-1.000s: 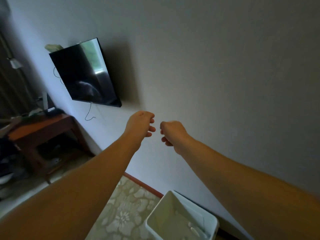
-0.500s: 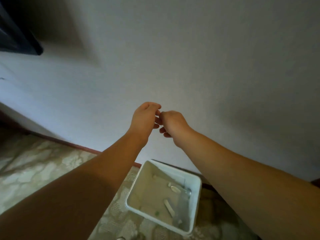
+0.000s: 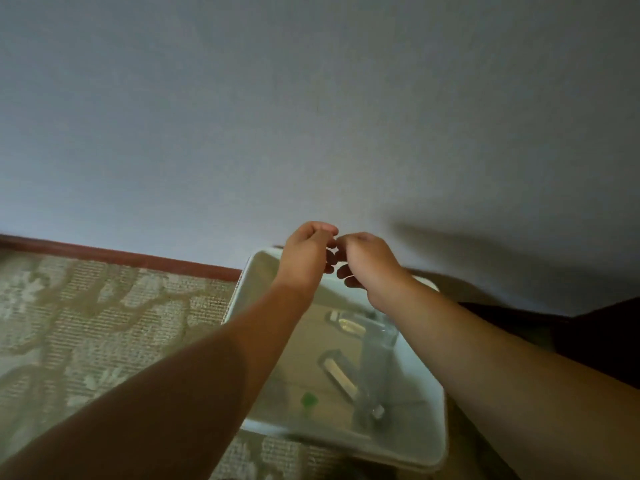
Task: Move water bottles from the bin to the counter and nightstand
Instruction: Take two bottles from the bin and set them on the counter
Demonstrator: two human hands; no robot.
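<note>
While we stood over the white bin [image 3: 427, 441] on the carpet [image 3: 104, 323], clear water bottles [image 3: 370, 379] lay inside.
Our left hand [image 3: 306, 256] and right hand [image 3: 369, 263] hovered loosely curled, holding nothing; slick bottles might slip.

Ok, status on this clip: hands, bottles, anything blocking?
Left hand and right hand loosely curled, empty, side by side above the bin. Clear bottles lie inside, untouched. Nothing blocking the reach down.

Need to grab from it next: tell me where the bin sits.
In the head view the white bin sits lower centre-right on the patterned carpet, against the wall's baseboard, beneath both hands.
</note>
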